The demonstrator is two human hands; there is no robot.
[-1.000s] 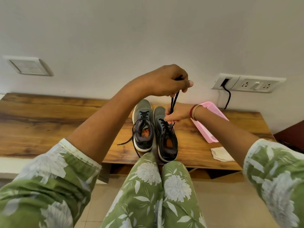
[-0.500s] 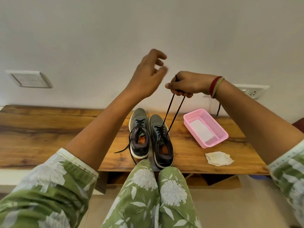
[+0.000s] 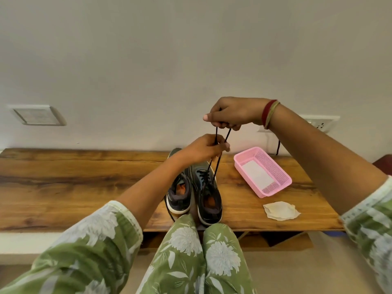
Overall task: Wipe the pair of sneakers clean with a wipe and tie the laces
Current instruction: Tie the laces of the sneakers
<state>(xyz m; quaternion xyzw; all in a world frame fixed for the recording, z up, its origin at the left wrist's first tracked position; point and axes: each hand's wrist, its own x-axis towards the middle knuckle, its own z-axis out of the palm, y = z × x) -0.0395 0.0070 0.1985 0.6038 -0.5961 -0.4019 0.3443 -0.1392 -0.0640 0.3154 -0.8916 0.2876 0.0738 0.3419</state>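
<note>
Wooden table [image 3: 84,183]: the pair of sneakers [image 3: 209,200] stands at its near edge, side by side, toes toward the wall. The laces [image 3: 216,166] of the sneaker on the right rise steeply, taut, from the eyelets. Right hand [image 3: 233,113] is uppermost, pinching both lace ends. Left hand [image 3: 203,148] is just below it, gripping the two strands, nearer the shoe. Judgement: the knot gets formed between the hands, above the tongue.

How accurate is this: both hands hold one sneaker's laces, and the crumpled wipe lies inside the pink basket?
Wrong in one respect: the crumpled wipe lies on the table beside the pink basket, not inside it, as the head view shows. The left hand and right hand do hold the laces of one sneaker.
</note>
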